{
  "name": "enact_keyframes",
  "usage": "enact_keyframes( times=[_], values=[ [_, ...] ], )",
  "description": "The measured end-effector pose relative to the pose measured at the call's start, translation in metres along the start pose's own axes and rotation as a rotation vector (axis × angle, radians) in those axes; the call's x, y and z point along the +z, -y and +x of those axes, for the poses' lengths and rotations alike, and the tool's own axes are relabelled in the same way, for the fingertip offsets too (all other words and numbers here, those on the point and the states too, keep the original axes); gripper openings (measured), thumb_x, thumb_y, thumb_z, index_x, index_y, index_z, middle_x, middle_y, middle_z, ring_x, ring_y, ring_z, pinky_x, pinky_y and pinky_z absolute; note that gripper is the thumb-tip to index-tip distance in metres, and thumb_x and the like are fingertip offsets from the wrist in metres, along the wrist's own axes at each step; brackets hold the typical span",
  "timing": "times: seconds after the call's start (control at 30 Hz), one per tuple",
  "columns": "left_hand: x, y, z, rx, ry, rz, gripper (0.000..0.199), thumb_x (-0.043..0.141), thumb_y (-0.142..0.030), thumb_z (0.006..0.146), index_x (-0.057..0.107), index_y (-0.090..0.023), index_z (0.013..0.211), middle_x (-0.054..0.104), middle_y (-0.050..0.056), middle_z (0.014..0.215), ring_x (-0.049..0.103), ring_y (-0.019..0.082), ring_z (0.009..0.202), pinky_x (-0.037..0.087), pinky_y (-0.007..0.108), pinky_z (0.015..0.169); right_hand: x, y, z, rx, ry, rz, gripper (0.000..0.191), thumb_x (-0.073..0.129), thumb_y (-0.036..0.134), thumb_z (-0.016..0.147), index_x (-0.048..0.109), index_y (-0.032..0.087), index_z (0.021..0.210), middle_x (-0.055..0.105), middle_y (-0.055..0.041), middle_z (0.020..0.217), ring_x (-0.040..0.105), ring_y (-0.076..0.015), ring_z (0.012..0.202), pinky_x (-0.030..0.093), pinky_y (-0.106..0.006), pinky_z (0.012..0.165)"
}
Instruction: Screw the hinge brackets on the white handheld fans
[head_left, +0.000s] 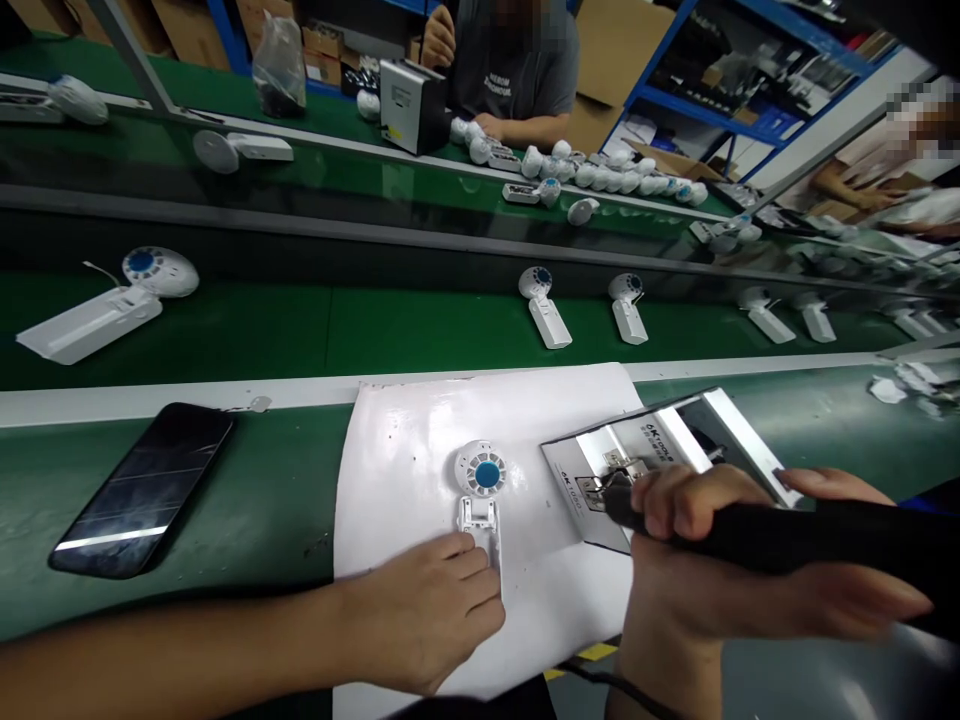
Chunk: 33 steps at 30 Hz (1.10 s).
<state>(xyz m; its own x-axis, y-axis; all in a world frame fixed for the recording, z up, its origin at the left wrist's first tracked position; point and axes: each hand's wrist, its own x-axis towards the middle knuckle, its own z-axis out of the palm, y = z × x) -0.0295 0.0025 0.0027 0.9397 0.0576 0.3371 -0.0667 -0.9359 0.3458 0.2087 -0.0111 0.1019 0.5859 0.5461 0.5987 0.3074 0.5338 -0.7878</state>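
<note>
On the white sheet lies a white plastic device [480, 470] with a round vented head, a blue disc at its centre and a long body. My left hand [431, 605] is closed over the lower part of that body, which it mostly hides. My right hand [697, 540] grips a black electric screwdriver [795, 535], pointing left. Its front end is at the pick-up spot of a silver screw feeder [660, 440] with printed lettering. Whether a screw sits on the bit is too small to tell.
A dark phone [142, 490] lies left of the white sheet [390, 450]. Beyond runs a green conveyor belt [405, 330] carrying several similar white devices [551, 310]. Across it, a person in a grey shirt [517, 80] sits near a black-and-silver box [412, 105]; another person is at far right.
</note>
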Motion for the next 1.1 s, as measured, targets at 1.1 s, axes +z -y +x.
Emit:
enact_keyframes(
  times=[1.1],
  values=[
    [0.005, 0.002, 0.002, -0.218, -0.141, 0.337, 0.028, 0.065, -0.04, 0.107, 0.072, -0.016, 0.094, 0.069, 0.006, 0.088, 0.064, 0.026, 0.09, 0.045, 0.05, 0.123, 0.036, -0.022, -0.036, 0.131, 0.172, 0.328, 0.069, 0.065, 0.089, 0.09, 0.062, 0.035, 0.131, 0.07, 0.0085, 0.073, 0.051, -0.012, 0.041, 0.049, -0.028, 0.042]
  ],
)
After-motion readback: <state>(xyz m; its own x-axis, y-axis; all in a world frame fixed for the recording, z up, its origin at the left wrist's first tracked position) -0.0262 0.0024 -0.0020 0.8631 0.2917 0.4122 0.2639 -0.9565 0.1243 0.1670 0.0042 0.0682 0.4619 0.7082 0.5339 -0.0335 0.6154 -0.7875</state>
